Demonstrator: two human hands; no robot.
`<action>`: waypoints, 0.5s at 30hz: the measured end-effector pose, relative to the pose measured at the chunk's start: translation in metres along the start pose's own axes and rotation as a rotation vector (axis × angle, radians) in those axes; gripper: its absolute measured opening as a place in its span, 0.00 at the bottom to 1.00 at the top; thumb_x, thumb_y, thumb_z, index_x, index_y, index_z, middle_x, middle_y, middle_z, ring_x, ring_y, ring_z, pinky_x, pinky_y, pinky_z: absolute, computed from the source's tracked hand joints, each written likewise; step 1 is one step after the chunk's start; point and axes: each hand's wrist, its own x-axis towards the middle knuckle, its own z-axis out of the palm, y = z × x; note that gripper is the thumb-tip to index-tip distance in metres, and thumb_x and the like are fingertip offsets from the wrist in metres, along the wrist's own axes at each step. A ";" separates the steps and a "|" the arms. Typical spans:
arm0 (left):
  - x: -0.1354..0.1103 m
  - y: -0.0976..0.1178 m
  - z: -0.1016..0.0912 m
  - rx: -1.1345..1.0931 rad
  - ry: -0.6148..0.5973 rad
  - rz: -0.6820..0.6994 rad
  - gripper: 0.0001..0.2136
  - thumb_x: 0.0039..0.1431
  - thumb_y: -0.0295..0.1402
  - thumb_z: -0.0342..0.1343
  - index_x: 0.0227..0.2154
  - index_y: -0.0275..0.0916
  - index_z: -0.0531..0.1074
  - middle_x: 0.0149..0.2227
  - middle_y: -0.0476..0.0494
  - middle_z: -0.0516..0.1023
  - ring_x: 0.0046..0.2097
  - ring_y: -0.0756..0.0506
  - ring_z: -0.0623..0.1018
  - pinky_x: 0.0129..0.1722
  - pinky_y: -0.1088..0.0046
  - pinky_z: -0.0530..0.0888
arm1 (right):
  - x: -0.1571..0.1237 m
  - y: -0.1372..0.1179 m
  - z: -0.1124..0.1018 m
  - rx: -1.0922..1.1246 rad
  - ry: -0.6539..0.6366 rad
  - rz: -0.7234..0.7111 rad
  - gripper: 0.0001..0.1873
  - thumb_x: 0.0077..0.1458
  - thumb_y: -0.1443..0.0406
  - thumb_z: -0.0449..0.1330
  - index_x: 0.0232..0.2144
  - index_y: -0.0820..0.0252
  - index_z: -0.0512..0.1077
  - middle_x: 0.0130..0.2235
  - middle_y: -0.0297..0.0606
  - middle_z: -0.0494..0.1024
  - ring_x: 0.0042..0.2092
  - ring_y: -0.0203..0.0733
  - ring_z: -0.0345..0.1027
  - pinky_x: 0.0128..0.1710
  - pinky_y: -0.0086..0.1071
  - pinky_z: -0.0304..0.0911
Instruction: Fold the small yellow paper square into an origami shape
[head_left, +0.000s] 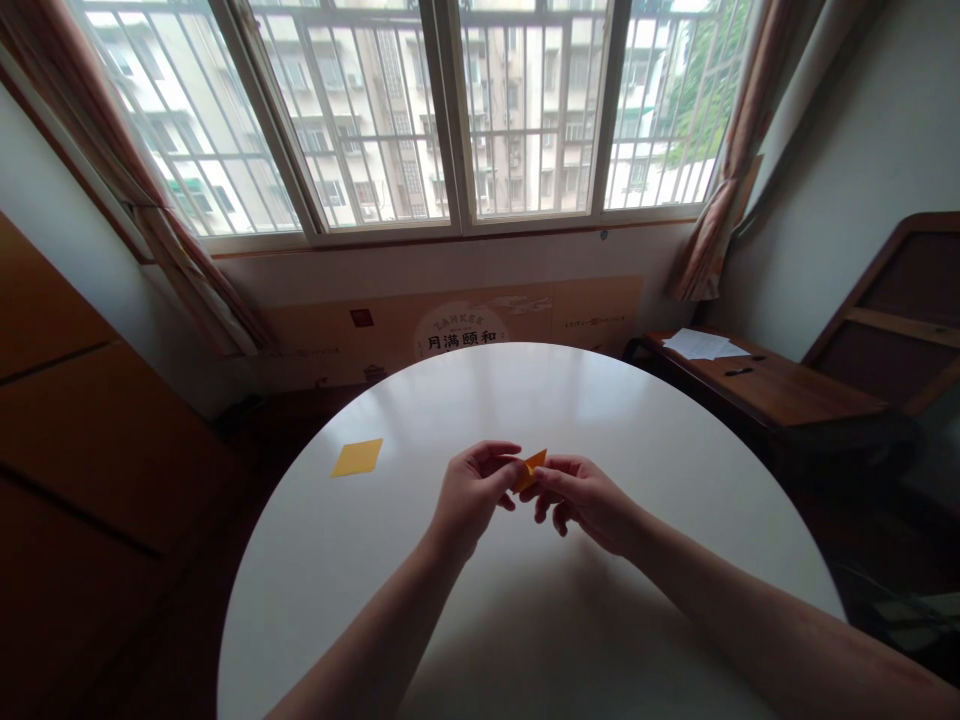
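Note:
A small piece of folded orange paper (534, 464) is held up between my two hands, a little above the round white table (315, 600). My left hand (478, 488) pinches its left side between thumb and fingers. On the other side, the thumb and index finger of my right hand (585, 495) grip the paper, while the lower fingers curl loosely beneath. Parts of the paper are hidden behind my fingertips. A flat yellow-orange square of paper (358, 457) lies on the table to the left, apart from both hands.
Behind the table is a barred window (457, 120) above a printed cardboard panel (390, 320). At the right, white sheets (703, 344) lie on a wooden side table (795, 385). A wooden cabinet (75, 440) stands at the left.

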 end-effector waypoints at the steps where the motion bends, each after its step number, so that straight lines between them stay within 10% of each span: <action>1: 0.000 0.000 0.000 -0.007 0.001 -0.014 0.13 0.45 0.34 0.67 0.34 0.34 0.77 0.26 0.45 0.80 0.25 0.49 0.76 0.20 0.78 0.71 | 0.000 0.000 0.000 -0.005 -0.001 -0.003 0.17 0.56 0.53 0.65 0.38 0.62 0.79 0.36 0.42 0.81 0.29 0.36 0.73 0.18 0.22 0.59; 15: 0.000 0.001 -0.003 0.101 -0.069 -0.101 0.16 0.51 0.43 0.65 0.30 0.32 0.78 0.26 0.41 0.78 0.28 0.48 0.76 0.23 0.76 0.73 | -0.002 -0.009 0.001 -0.248 0.073 -0.085 0.15 0.57 0.56 0.63 0.38 0.62 0.80 0.35 0.42 0.82 0.31 0.41 0.77 0.18 0.23 0.61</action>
